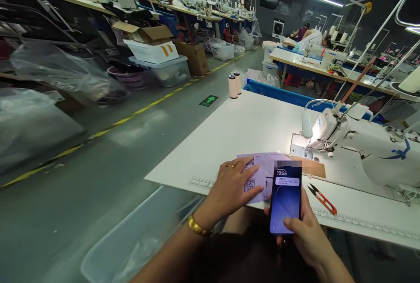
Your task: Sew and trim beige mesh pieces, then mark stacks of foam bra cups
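My right hand point(306, 230) grips a smartphone point(285, 200) upright over the table's near edge; its lit screen reads 10:55. My left hand point(231, 189), wearing a ring and a gold bracelet, lies flat with fingers stretched out on a pale purple sheet with QR codes point(262, 171). The sheet rests on the white sewing table point(249, 125), partly covered by the hand and the phone. A brown card point(315, 168) pokes out behind the phone.
A white sewing machine point(361, 143) with a lit lamp stands at right. Red-handled thread snips point(323, 199) lie by the phone. Two thread cones point(234, 84) stand at the far edge. A clear plastic bin point(131, 239) sits below left. Other workers sit at distant tables.
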Motion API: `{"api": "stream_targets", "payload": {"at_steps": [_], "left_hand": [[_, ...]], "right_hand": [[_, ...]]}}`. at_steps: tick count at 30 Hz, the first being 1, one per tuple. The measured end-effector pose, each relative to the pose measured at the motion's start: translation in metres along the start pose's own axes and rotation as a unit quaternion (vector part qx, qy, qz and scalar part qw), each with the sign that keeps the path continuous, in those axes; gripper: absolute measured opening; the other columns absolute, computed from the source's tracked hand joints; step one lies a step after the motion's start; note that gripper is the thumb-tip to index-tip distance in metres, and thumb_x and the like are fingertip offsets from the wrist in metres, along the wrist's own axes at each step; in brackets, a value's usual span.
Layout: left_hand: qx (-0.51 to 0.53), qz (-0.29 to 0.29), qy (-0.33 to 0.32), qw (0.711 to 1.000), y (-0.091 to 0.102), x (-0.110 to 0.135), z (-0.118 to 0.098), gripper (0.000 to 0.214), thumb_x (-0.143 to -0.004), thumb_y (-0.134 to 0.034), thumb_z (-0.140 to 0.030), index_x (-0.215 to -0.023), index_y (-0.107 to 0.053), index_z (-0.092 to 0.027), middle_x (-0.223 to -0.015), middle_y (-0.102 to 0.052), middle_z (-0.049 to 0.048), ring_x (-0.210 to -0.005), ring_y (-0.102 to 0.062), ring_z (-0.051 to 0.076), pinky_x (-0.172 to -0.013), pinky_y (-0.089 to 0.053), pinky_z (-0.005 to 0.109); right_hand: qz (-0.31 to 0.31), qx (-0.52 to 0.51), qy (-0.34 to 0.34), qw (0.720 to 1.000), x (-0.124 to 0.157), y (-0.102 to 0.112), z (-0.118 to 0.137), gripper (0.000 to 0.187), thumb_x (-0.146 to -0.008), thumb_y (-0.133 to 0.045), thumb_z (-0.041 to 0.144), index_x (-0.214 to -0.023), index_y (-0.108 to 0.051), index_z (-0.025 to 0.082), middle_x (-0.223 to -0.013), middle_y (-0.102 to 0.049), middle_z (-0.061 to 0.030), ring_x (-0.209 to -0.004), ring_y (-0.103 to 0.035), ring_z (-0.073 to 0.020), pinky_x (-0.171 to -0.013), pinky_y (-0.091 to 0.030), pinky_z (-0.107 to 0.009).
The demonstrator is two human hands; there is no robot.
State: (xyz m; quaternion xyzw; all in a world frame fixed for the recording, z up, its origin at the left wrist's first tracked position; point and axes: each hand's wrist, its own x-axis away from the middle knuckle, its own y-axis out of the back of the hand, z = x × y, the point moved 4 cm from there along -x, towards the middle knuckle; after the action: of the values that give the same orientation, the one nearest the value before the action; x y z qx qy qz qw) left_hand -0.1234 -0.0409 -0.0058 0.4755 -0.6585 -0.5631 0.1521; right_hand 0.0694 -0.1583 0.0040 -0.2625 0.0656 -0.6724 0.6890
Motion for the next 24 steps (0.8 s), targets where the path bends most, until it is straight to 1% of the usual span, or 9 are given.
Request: {"api": "stream_targets", "payload": {"at_steps": [3, 7, 9, 11, 13, 15, 17, 20, 24], "left_hand": [[-0.009, 0.003, 0.003, 1.000, 0.001, 0.000, -0.001, 0.054, -0.094, -0.065, -0.059, -0.136, -0.068, -0.025, -0.151, -0.060, 0.0140, -0.135, -0.056, 0.040, -0.110, -0.044, 0.063], [-0.017, 0.006, 0.003, 1.000, 0.001, 0.001, -0.002, 0.054, -0.095, -0.064, -0.059, -0.137, -0.068, -0.024, -0.151, -0.060, 0.0144, -0.135, -0.056, 0.039, -0.110, -0.044, 0.063], [-0.018, 0.003, 0.004, 1.000, 0.001, 0.001, -0.002, 0.053, -0.095, -0.065, -0.058, -0.137, -0.067, -0.025, -0.151, -0.060, 0.0142, -0.135, -0.056, 0.038, -0.110, -0.045, 0.062], [-0.017, 0.002, 0.005, 1.000, 0.001, 0.001, -0.002, 0.052, -0.094, -0.066, -0.057, -0.136, -0.068, -0.026, -0.150, -0.060, 0.0142, -0.135, -0.057, 0.038, -0.109, -0.045, 0.062], [-0.012, 0.005, 0.005, 1.000, 0.001, 0.000, -0.003, 0.052, -0.094, -0.066, -0.057, -0.136, -0.068, -0.026, -0.150, -0.060, 0.0144, -0.135, -0.057, 0.039, -0.109, -0.044, 0.062], [-0.007, 0.011, 0.007, 1.000, 0.001, 0.000, -0.004, 0.053, -0.095, -0.065, -0.058, -0.136, -0.068, -0.025, -0.151, -0.059, 0.0148, -0.135, -0.057, 0.039, -0.110, -0.043, 0.063], [-0.006, 0.019, 0.011, 1.000, 0.001, -0.001, -0.005, 0.055, -0.095, -0.064, -0.059, -0.137, -0.067, -0.024, -0.152, -0.058, 0.0149, -0.136, -0.056, 0.039, -0.112, -0.042, 0.063], [-0.013, 0.030, 0.014, 0.999, 0.000, -0.002, -0.005, 0.056, -0.096, -0.062, -0.060, -0.139, -0.066, -0.023, -0.153, -0.058, 0.0155, -0.137, -0.056, 0.039, -0.113, -0.041, 0.063], [-0.018, 0.030, 0.008, 0.999, 0.000, -0.003, -0.006, 0.057, -0.097, -0.061, -0.060, -0.138, -0.066, -0.022, -0.152, -0.058, 0.0156, -0.137, -0.055, 0.038, -0.112, -0.041, 0.061]], "right_hand": [[-0.013, -0.007, -0.005, 1.000, 0.000, -0.001, -0.002, 0.082, -0.084, -0.084, 0.039, -0.150, -0.037, 0.034, -0.125, -0.068, -0.0115, -0.103, -0.073, -0.0313, -0.051, -0.058, -0.029], [-0.033, -0.012, -0.003, 0.999, 0.002, -0.003, -0.001, 0.070, -0.090, -0.078, 0.050, -0.148, -0.042, 0.034, -0.119, -0.068, -0.0102, -0.095, -0.072, -0.0276, -0.049, -0.056, -0.027], [-0.024, -0.008, 0.001, 1.000, 0.002, -0.003, 0.000, 0.070, -0.090, -0.079, 0.049, -0.148, -0.043, 0.033, -0.111, -0.069, -0.0079, -0.087, -0.070, -0.0236, -0.052, -0.056, -0.028], [-0.016, -0.003, 0.005, 1.000, 0.003, -0.002, 0.002, 0.074, -0.087, -0.082, 0.044, -0.149, -0.042, 0.032, -0.107, -0.069, -0.0057, -0.081, -0.068, -0.0209, -0.057, -0.058, -0.030], [-0.011, -0.003, 0.008, 1.000, 0.003, 0.000, 0.005, 0.080, -0.083, -0.086, 0.039, -0.149, -0.043, 0.032, -0.112, -0.069, -0.0060, -0.085, -0.068, -0.0222, -0.063, -0.061, -0.034], [-0.007, 0.003, 0.010, 1.000, 0.003, 0.001, 0.008, 0.082, -0.079, -0.088, 0.038, -0.148, -0.043, 0.033, -0.118, -0.069, -0.0069, -0.091, -0.068, -0.0245, -0.066, -0.062, -0.036], [-0.005, 0.019, 0.012, 1.000, 0.003, 0.003, 0.010, 0.082, -0.078, -0.088, 0.040, -0.146, -0.043, 0.033, -0.118, -0.069, -0.0071, -0.094, -0.070, -0.0263, -0.062, -0.061, -0.034], [-0.012, 0.041, 0.018, 0.999, 0.002, 0.005, 0.011, 0.079, -0.077, -0.090, 0.040, -0.141, -0.043, 0.033, -0.112, -0.071, -0.0061, -0.092, -0.071, -0.0261, -0.056, -0.057, -0.028], [-0.042, 0.069, 0.019, 0.997, 0.001, 0.009, 0.007, 0.077, -0.078, -0.091, 0.040, -0.138, -0.042, 0.032, -0.101, -0.070, -0.0029, -0.077, -0.070, -0.0214, -0.046, -0.052, -0.023]]}}
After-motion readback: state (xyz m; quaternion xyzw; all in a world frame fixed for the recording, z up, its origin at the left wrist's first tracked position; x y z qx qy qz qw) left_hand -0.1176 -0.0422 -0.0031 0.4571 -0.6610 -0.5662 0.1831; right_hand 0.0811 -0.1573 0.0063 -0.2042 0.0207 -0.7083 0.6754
